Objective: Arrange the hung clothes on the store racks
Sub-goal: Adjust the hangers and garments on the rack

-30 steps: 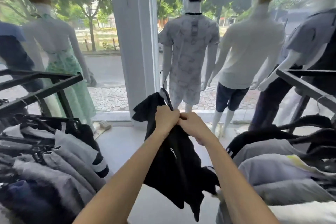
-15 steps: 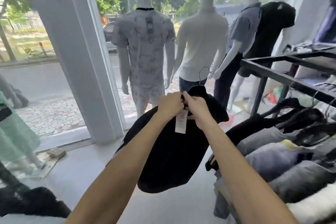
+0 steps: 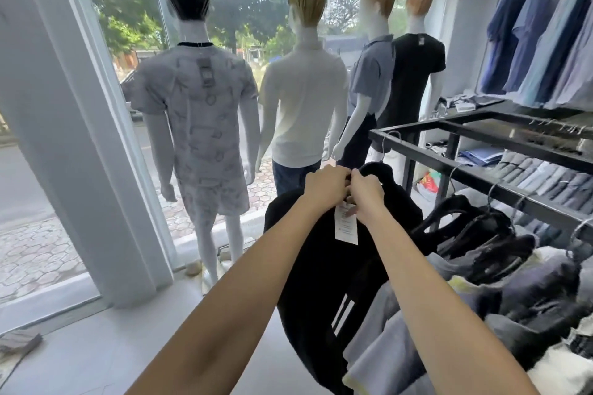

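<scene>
A black shirt with white stripes low on one side hangs in front of me. Both hands hold it at the collar. My left hand grips the top of the shirt with curled fingers. Close against it, my right hand pinches the collar just above a white paper price tag. The hanger itself is hidden under my hands. To the right stands a black metal rack with several grey, black and white garments on hangers.
Several mannequins face a glass shop window at the back. A wide white pillar stands at the left. Blue shirts hang on the right wall above folded clothes. Pale floor lies below my arms.
My view has swung further right, bringing the black rack and the wall shirts into sight. The black shirt moved right with both hands still at its collar.
</scene>
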Tool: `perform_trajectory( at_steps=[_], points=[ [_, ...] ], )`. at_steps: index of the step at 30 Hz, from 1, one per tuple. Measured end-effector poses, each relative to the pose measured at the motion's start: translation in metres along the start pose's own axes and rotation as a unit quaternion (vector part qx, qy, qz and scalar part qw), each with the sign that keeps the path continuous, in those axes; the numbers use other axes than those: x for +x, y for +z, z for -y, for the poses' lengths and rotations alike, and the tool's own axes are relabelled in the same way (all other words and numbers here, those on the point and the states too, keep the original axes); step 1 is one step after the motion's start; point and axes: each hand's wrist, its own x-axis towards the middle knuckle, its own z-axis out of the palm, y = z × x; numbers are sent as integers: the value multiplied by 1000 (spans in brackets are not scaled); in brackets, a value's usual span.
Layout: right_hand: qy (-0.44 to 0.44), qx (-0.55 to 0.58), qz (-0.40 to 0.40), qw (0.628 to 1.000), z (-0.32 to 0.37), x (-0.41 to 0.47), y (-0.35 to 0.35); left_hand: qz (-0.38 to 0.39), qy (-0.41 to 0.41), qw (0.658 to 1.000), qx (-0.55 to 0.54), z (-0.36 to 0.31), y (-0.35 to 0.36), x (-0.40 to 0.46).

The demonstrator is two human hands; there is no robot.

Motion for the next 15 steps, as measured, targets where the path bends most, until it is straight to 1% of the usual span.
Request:
perform_trajectory(
  at_steps=[3, 7, 12, 15],
  points=[
    [13, -4, -14, 1000, -3, 24, -27, 1, 10, 1000, 0, -28, 15, 23],
    [31, -9, -19, 999, -13, 50, -64, 24, 8, 1000, -18, -65, 41, 47],
    [63, -90, 16, 994, -32, 71, -82, 60, -17, 997, -50, -73, 76, 53],
    [49, -147, 19, 988, -39, 75, -82, 54, -17, 997, -53, -73, 91, 49]
  ],
)
